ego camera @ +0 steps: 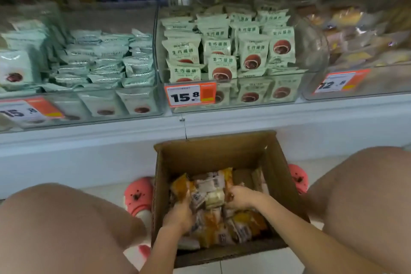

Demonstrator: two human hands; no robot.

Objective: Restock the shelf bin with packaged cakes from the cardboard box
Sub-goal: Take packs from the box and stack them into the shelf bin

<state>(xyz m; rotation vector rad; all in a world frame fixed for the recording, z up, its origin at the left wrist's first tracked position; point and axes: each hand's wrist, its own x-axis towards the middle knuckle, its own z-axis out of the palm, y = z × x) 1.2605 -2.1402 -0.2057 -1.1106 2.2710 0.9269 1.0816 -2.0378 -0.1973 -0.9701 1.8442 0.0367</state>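
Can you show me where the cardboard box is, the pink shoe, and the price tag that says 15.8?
cardboard box (213,153): head view, on its bare inner far wall.
pink shoe (138,196): head view, on the toe top, left of the box.
15.8 price tag (184,97): head view, on the printed numbers.

Pink clogs (139,196) on tile; orange price tag (190,94) reads 15.8.

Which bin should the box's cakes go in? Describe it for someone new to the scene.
On the shelf above the cardboard box, three clear bins stand side by side. Likely the right bin: it holds yellow and brown packs like the packaged cakes in the box, while its neighbours hold pale green packs.
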